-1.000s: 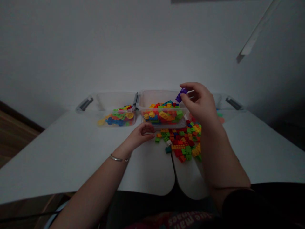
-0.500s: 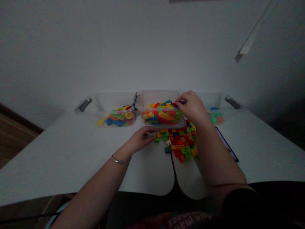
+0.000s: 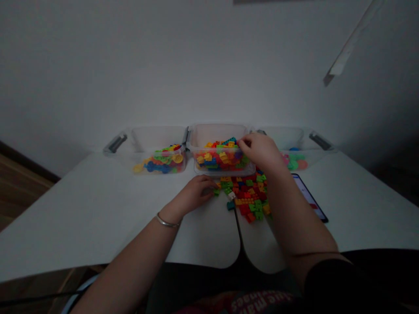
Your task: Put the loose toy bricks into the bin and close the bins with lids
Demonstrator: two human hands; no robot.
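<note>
My left hand (image 3: 196, 192) rests at the left edge of a loose pile of toy building bricks (image 3: 247, 192), fingers curved and apart, close to a green brick (image 3: 216, 192). Nothing shows in its grasp. My right hand (image 3: 260, 148) hangs over the right rim of the middle clear plastic bin (image 3: 219, 127), which holds many mixed-colour bricks (image 3: 218, 158). Its thumb and index finger have a gap between them, and I see no brick there. A purple brick (image 3: 238, 155) shows through the bin's front wall below the fingertips. My right forearm hides part of the pile.
A left clear bin (image 3: 157, 131) holds colourful plastic pieces. The right clear bin (image 3: 288, 131) has green, pink and blue pieces. A phone (image 3: 310, 198) lies right of my forearm. The white table (image 3: 137, 209) has a dark seam (image 3: 240, 237) at its front.
The purple brick has left my right fingers and shows inside the middle bin. My right hand has dropped slightly and shifted left. My left hand has moved slightly toward the pile.
</note>
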